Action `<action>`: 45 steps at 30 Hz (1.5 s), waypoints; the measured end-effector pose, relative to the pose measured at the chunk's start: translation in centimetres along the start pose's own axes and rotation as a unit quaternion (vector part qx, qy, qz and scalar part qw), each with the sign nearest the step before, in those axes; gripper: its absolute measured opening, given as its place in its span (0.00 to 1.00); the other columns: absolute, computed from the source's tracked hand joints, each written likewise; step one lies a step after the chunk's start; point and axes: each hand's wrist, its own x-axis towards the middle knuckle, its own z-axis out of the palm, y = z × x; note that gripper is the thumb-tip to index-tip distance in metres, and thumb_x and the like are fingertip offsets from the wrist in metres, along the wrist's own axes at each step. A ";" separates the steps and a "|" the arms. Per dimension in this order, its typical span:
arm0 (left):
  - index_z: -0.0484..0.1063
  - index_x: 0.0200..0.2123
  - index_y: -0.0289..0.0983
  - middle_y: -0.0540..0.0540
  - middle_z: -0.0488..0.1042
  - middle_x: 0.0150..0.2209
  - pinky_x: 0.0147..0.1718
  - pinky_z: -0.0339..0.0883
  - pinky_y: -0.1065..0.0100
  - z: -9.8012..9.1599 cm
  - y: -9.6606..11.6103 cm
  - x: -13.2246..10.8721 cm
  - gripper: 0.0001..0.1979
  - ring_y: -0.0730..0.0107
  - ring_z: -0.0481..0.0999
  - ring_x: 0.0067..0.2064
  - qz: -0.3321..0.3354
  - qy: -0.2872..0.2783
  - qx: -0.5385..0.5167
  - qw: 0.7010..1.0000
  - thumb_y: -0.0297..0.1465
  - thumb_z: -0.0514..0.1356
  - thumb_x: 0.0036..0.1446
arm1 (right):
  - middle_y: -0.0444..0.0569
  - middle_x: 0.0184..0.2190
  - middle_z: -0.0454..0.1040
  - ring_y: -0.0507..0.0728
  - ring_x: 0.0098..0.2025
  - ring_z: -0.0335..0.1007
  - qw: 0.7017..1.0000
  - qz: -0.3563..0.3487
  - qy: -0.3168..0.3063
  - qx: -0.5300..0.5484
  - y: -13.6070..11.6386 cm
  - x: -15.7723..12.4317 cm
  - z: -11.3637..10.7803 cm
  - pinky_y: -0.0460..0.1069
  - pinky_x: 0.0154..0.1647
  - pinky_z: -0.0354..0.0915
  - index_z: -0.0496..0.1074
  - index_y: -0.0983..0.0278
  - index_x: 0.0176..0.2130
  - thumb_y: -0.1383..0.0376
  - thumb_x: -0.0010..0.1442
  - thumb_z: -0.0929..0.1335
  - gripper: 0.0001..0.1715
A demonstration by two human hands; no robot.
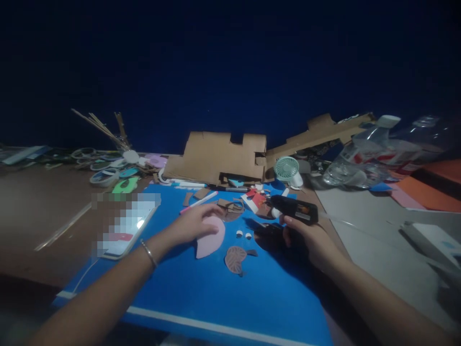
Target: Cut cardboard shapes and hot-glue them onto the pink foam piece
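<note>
My left hand [194, 223] is closed on a pale pink rounded paper cutout [212, 242], its thumb lying over the upper part. A black hot glue gun [295, 209] is in my right hand [313, 242], with the nozzle pointing left over the blue mat [173, 298]. Two small white googly eyes [244, 235] lie between the hands. Below them is a brownish cutout with a leaf-like line pattern [235, 260], with a small dark scrap [252, 253] beside it. Dark scissors [266, 228] appear to lie under the glue gun, partly in shadow.
A phone [126, 235] lies left of the mat. Behind are a pink marker [199, 202], cardboard [216, 156] and a green mini fan [287, 168]. Plastic bottles [374, 149] and orange paper [432, 185] are at right. Tape rolls [104, 177] and sticks [101, 126] are at left.
</note>
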 end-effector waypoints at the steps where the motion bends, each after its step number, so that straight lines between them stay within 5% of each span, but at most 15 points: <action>1: 0.72 0.43 0.40 0.42 0.74 0.42 0.31 0.65 0.66 0.4 0.2 0.2 0.19 0.59 0.74 0.39 0.000 -0.003 0.009 1.000 0.33 0.62 0.43 | 0.46 0.15 0.68 0.55 0.24 0.63 1.000 0.003 -0.002 -0.012 0.0 0.0 0.0 0.49 0.32 0.57 0.69 0.65 0.18 0.53 0.55 0.66 0.22; 6: 0.75 0.36 0.42 0.46 0.75 0.40 0.36 0.65 0.64 1.6 1.4 1.5 0.13 0.58 0.73 0.42 0.054 -0.073 0.059 0.994 0.31 0.64 0.42 | 0.47 0.15 0.68 0.55 0.26 0.63 0.999 0.005 0.000 -0.044 -0.4 -0.3 0.3 0.48 0.33 0.57 0.66 0.65 0.12 0.52 0.56 0.65 0.28; 13: 0.73 0.44 0.44 0.47 0.73 0.47 0.46 0.62 0.63 1.0 2.1 2.0 0.16 0.63 0.70 0.48 0.126 -0.187 0.083 0.971 0.27 0.58 0.51 | 0.46 0.14 0.68 0.54 0.23 0.64 1.000 0.029 0.005 -0.010 -0.1 -0.2 0.6 0.48 0.31 0.58 0.68 0.64 0.15 0.53 0.53 0.67 0.24; 16: 0.73 0.43 0.43 0.48 0.73 0.48 0.49 0.60 0.63 1.0 2.6 1.6 0.15 0.64 0.67 0.51 0.134 -0.153 0.130 0.971 0.26 0.56 0.53 | 0.46 0.14 0.68 0.54 0.23 0.64 0.999 0.037 0.012 0.002 0.0 -0.1 0.7 0.48 0.29 0.58 0.67 0.64 0.14 0.53 0.51 0.68 0.23; 19: 0.72 0.42 0.41 0.45 0.72 0.46 0.48 0.61 0.60 1.9 3.2 0.6 0.12 0.61 0.67 0.49 0.108 -0.057 0.179 0.976 0.34 0.55 0.56 | 0.48 0.17 0.69 0.56 0.25 0.64 0.999 0.040 0.008 -0.025 -0.3 -0.1 0.7 0.49 0.29 0.58 0.66 0.63 0.12 0.51 0.51 0.67 0.25; 22: 0.67 0.50 0.42 0.42 0.69 0.49 0.46 0.62 0.54 3.2 3.2 -0.6 0.27 0.52 0.65 0.50 0.078 -0.018 0.224 0.971 0.45 0.61 0.47 | 0.50 0.19 0.70 0.57 0.29 0.65 0.996 0.041 -0.002 -0.077 -0.3 -0.2 0.4 0.50 0.35 0.57 0.66 0.63 0.11 0.50 0.53 0.65 0.28; 31: 0.57 0.57 0.48 0.45 0.62 0.56 0.51 0.59 0.53 2.7 1.8 -1.8 0.34 0.52 0.59 0.57 0.027 -0.058 0.149 0.987 0.42 0.63 0.47 | 0.51 0.21 0.71 0.60 0.35 0.64 0.993 0.039 -0.016 -0.107 0.5 0.1 0.0 0.50 0.39 0.53 0.66 0.63 0.11 0.49 0.55 0.63 0.30; 38: 0.66 0.50 0.47 0.49 0.67 0.52 0.51 0.59 0.61 1.1 3.2 -1.1 0.19 0.61 0.63 0.54 0.038 -0.063 0.099 0.992 0.39 0.57 0.55 | 0.49 0.19 0.70 0.59 0.33 0.65 0.995 0.047 -0.010 -0.087 0.9 0.1 -0.1 0.50 0.38 0.55 0.68 0.63 0.14 0.49 0.54 0.65 0.27; 45: 0.73 0.39 0.42 0.48 0.70 0.46 0.46 0.62 0.64 1.6 2.6 -0.7 0.11 0.63 0.68 0.48 0.038 -0.087 0.077 0.992 0.38 0.59 0.53 | 0.50 0.19 0.71 0.60 0.36 0.66 0.993 0.048 -0.024 -0.104 0.3 0.0 -0.1 0.50 0.38 0.55 0.66 0.63 0.12 0.49 0.55 0.64 0.29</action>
